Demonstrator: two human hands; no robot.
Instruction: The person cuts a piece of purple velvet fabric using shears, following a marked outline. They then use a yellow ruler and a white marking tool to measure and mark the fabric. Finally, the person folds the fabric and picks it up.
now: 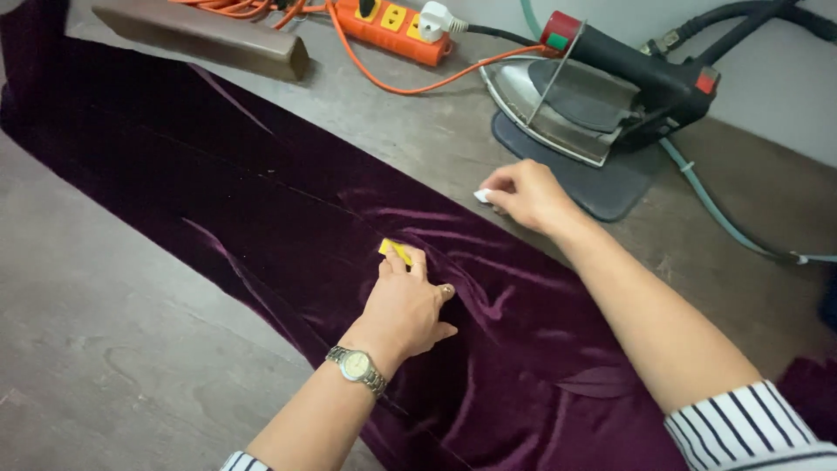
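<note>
A long strip of dark purple velvet fabric (218, 192) lies diagonally across the grey table (105, 331). My left hand (405, 301), with a wristwatch (356, 366) on its wrist, presses a small yellow piece (394, 250) onto the velvet with its fingertips. At the fabric's far edge my right hand (523, 194) pinches a small white piece of chalk (482, 196). Striped sleeves show at both forearms.
A steam iron (593, 92) rests on a dark pad (610, 187) at the back right, with hoses trailing off to the right. An orange power strip (392, 26) with an orange cable and a brown wooden block (205, 37) lie at the back.
</note>
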